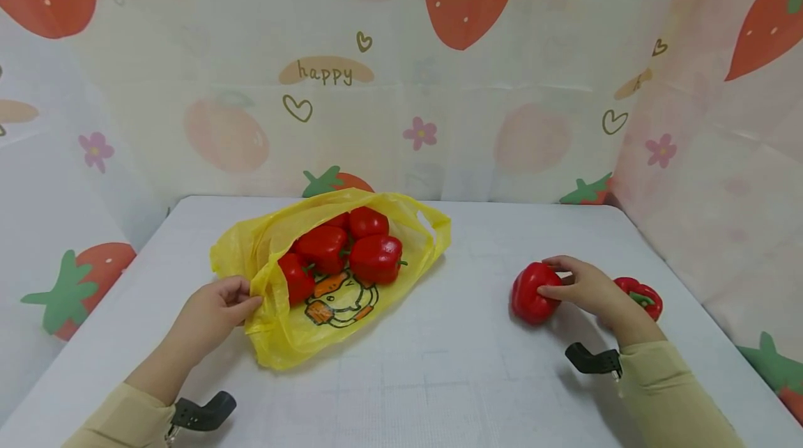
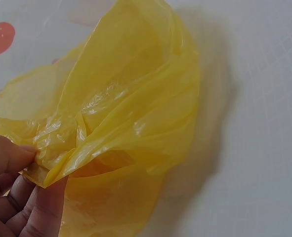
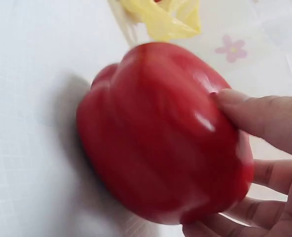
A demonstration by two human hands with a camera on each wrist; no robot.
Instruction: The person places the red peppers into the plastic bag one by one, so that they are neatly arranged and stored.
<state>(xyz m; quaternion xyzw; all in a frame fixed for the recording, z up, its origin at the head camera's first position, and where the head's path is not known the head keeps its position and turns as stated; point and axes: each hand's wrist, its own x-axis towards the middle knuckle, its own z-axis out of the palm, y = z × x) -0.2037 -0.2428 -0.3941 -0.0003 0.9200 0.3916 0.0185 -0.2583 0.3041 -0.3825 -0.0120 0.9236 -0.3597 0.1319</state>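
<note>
A yellow plastic bag [image 1: 401, 309] lies on its side at the left, its mouth facing the front and several red bell peppers [image 1: 376, 258] inside. My left hand [image 1: 213, 312] pinches the bag's edge between thumb and fingers; the left wrist view shows the bunched yellow film [image 2: 131, 94] close up. On the right, my right hand [image 1: 586, 288] grips another red bell pepper [image 1: 530, 295] with thumb and fingertips. That pepper [image 3: 160, 133] fills much of the right wrist view, with a shadow beside it. Whether it touches the table is unclear.
One more red bell pepper [image 1: 641, 297] lies behind my right wrist, partly hidden by it. The white table [image 1: 426, 399] ends at a strawberry-print cloth backdrop [image 1: 389, 134] behind and at both sides.
</note>
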